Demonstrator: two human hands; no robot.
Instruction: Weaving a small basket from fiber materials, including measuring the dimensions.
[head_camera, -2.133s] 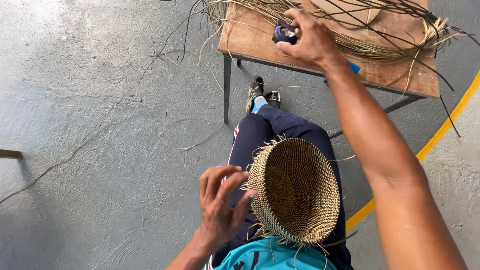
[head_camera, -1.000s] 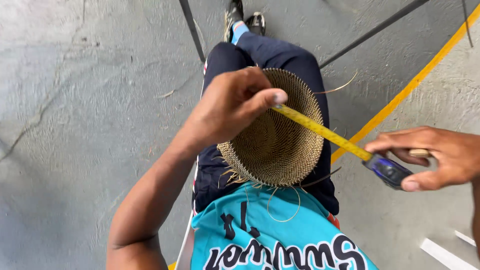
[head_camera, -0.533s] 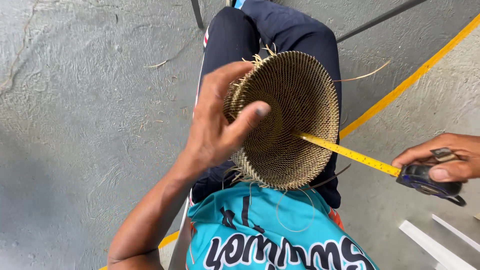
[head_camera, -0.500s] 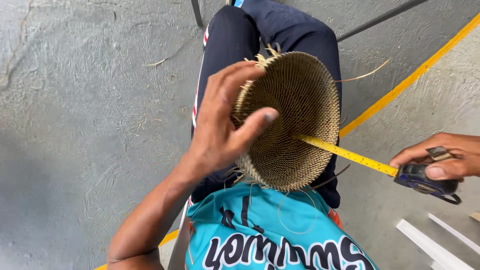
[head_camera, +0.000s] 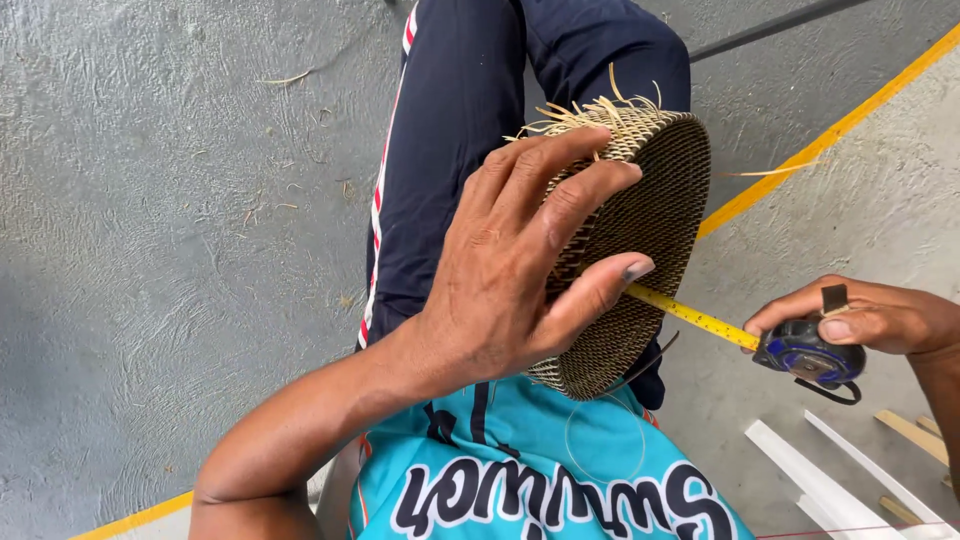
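Fingers of the left hand (head_camera: 500, 280) clamp a half-woven basket (head_camera: 640, 240) on the lap, thumb pinning a yellow tape (head_camera: 695, 320) against it; the right hand (head_camera: 880, 320) grips the blue tape case (head_camera: 808, 355). Measuring looks underway, loose straw ends (head_camera: 600, 105) unfinished. Beyond: white slats (head_camera: 810, 485), yellow floor line (head_camera: 830, 130).

The left hand (head_camera: 500, 270) hides the tape's (head_camera: 695, 320) start and much of the basket (head_camera: 650, 200); white strips (head_camera: 830, 480) are cut off at five o'clock.
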